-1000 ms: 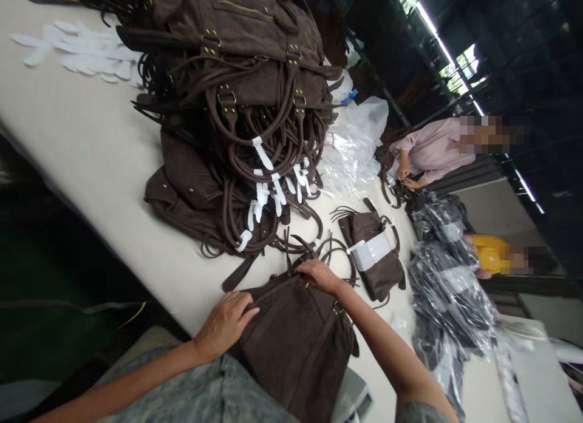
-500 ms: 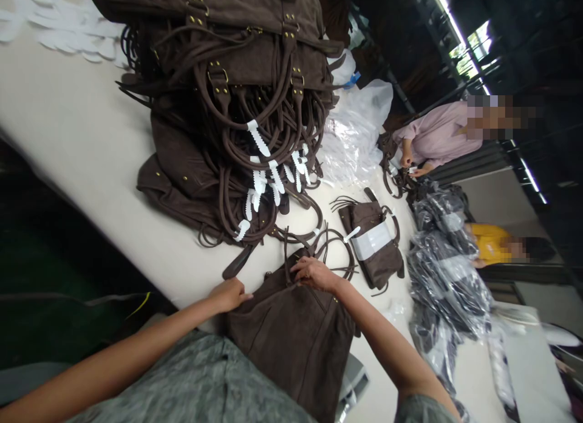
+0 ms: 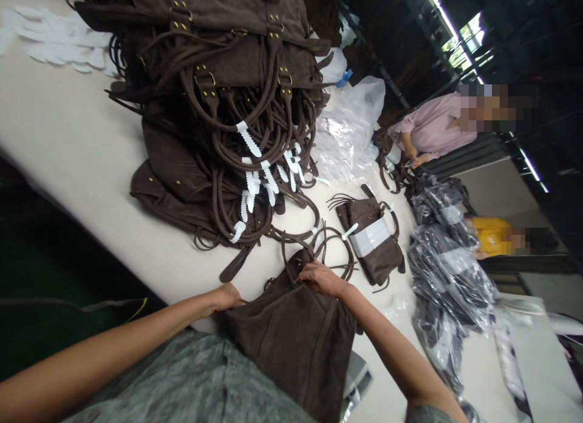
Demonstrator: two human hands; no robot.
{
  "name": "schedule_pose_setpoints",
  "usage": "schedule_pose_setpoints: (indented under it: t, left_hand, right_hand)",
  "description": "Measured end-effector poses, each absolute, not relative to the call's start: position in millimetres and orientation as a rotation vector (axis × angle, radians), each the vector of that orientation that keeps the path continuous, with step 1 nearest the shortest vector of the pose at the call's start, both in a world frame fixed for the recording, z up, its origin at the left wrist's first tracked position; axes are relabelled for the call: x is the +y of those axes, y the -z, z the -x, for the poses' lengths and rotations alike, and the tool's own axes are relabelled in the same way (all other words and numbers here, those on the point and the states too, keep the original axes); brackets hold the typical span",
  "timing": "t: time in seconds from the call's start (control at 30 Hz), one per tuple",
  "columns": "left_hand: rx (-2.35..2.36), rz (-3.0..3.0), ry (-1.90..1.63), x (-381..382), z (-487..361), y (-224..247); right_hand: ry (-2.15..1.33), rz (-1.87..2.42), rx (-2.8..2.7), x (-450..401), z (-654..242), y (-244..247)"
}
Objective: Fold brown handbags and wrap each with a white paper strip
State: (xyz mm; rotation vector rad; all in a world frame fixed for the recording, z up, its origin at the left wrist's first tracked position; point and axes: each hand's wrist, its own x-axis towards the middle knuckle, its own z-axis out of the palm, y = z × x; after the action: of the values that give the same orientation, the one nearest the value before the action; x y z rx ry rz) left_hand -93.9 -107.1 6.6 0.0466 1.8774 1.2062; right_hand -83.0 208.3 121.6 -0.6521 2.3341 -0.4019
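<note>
A dark brown suede bag (image 3: 291, 344) lies at the table edge against my body, its looped handles pointing away from me. My left hand (image 3: 228, 297) is closed on the bag's left edge, its fingertips partly hidden. Near the handle base, my right hand (image 3: 322, 278) pinches the bag's upper part. Beyond them rises a large pile of similar brown bags (image 3: 237, 65), with white tags (image 3: 248, 139) hanging from the handles. To the right lies a smaller folded brown bag (image 3: 380, 259) with a white band (image 3: 371, 236) around it.
White cut pieces (image 3: 59, 37) lie on the table (image 3: 68, 125) at the far left. Clear plastic (image 3: 348, 135) sits behind the pile. Plastic-wrapped bags (image 3: 449, 277) are heaped at the right. A person in pink (image 3: 435, 128) handles a bag; another wears yellow (image 3: 492, 236).
My left hand has moved slightly left and down, drawing the bag's edge outward. My right hand stays at the handle base. The view has shifted a little.
</note>
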Motion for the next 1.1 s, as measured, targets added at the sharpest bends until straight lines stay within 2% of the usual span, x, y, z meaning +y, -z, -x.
schedule_pose_setpoints:
  t: [0.23,0.4,0.53,0.73,0.87,1.1]
  left_hand:
    - [2.290,-0.168,-1.314,-96,158,-15]
    - [2.295,-0.339,-1.281,-113,173,-10]
    - [2.316,-0.228,-1.217,-119,179,-11]
    - [2.316,-0.197,-1.194,-111,173,-55]
    - [2.458,-0.194,-0.983,-105,148,-81]
    - [2.423,-0.042,-0.945,-111,109,-61]
  right_hand:
    - [0.439,0.554,2.500,220,110,-93]
    - [0.410,0.737,2.490,204,153,-56]
    - [0.402,0.817,2.465,193,177,-36]
    - [0.406,0.927,2.418,192,177,-35]
    - [0.401,0.944,2.418,195,167,-41]
    - [0.310,0.885,2.466,199,178,-45]
